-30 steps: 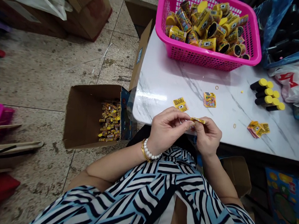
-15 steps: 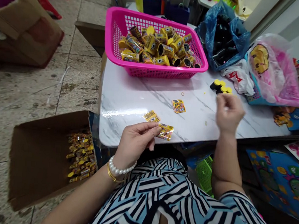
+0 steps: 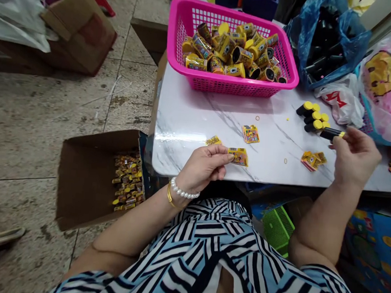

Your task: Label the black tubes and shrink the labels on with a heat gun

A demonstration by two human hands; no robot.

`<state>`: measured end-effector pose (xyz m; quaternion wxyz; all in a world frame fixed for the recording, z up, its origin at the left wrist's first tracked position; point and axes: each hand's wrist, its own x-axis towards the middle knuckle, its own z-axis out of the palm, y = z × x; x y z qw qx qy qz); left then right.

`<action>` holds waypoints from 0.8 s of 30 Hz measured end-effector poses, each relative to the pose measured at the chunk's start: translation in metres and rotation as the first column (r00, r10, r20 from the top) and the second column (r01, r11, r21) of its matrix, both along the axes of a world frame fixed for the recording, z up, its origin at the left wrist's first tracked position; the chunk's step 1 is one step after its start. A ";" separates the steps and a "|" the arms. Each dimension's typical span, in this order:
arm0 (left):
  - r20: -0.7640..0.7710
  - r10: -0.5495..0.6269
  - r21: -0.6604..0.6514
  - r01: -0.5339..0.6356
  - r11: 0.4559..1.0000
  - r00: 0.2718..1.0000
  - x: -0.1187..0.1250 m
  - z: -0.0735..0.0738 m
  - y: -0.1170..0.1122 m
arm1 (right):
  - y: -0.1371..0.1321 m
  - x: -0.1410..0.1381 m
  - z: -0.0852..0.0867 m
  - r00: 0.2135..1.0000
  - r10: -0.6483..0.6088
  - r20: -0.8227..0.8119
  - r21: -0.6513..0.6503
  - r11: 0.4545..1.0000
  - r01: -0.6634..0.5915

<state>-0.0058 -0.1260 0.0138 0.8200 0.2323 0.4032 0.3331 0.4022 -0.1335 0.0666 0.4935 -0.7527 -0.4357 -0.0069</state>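
One marble-patterned white table [image 3: 184, 119] is carrying a pink basket [image 3: 229, 86] as a person's right hand [image 3: 357, 155] is pinching the yellow-capped end of a black tube [image 3: 329, 133] beside similar tubes [image 3: 316, 115], and the left hand [image 3: 204, 164] is gripping a flat printed yellow label [image 3: 240, 157] by one end near the table's edge; judging by looks, the tube is offering a light, stiff, smooth barrel for grasping midway, while the thin, slick, easily creased label is inviting an edge pinch
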 end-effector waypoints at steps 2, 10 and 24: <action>0.004 0.000 0.006 0.000 1.000 1.000 0.003 -0.001 -0.001 | -0.023 -0.053 0.001 0.909 0.317 -0.271 0.155 0.946 -0.284; -0.002 -0.078 0.010 0.078 0.997 0.997 0.006 0.000 -0.002 | -0.044 -0.185 -0.035 0.432 0.533 -0.728 0.186 0.760 -0.623; 0.024 -0.018 0.019 0.018 1.000 1.000 0.017 0.011 0.008 | -0.050 -0.182 -0.027 0.474 0.596 -0.648 0.269 0.761 -0.590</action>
